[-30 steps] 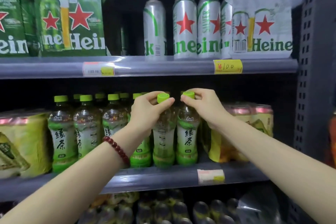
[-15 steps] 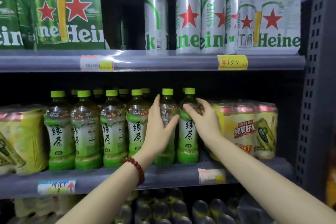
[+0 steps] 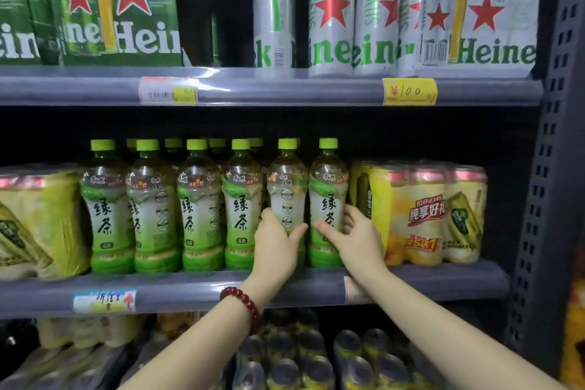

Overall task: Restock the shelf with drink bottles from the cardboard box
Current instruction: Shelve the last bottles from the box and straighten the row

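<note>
Both hands have slid down from the caps to the bottle bodies: the left hand [image 3: 278,244] has its grip wrapped around the fifth green tea bottle [image 3: 286,196], while the right hand [image 3: 357,239] rests open-fingered against the sixth bottle [image 3: 329,196]. Both bottles stand upright on the middle shelf [image 3: 190,291], so this pair looks placed and is only being straightened. The cardboard box is out of view.

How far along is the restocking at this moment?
Done: a full front row of green tea bottles stands upright on the middle shelf. In hand: the left hand grips the fifth bottle, and the right hand touches the sixth bottle. Left: unclear, since the cardboard box is out of view.
</note>
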